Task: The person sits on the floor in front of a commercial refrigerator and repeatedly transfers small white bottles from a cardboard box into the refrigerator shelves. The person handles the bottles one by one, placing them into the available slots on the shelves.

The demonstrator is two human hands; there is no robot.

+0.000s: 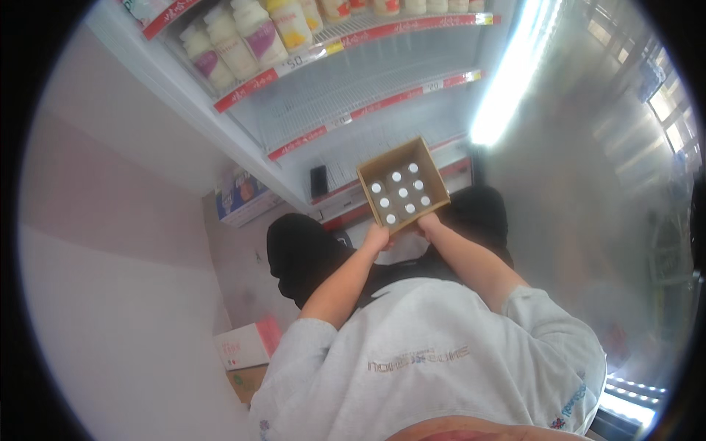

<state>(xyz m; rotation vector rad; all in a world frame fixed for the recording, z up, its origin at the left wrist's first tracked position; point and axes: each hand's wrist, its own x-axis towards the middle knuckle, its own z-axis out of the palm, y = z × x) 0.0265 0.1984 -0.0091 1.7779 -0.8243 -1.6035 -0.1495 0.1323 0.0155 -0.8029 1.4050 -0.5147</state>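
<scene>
Between my knees I hold an open cardboard box (364, 194) with several white-capped bottles (403, 192) standing inside. My left hand (378, 238) grips the near left corner of the box. Near its other front corner, my right hand (429, 222) grips the near side, fingers partly hidden underneath. The box is in front of the lower part of an open refrigerated display case. A black phone (319, 182) lies on the case's bottom level, left of the box.
Wire shelves (331, 96) with red price strips rise ahead; the upper one bears several drink bottles (259, 36). A lit glass door (562, 165) stands at the right. At the left are a blue printed carton (242, 195), stacked boxes (242, 347) and a wall (127, 220).
</scene>
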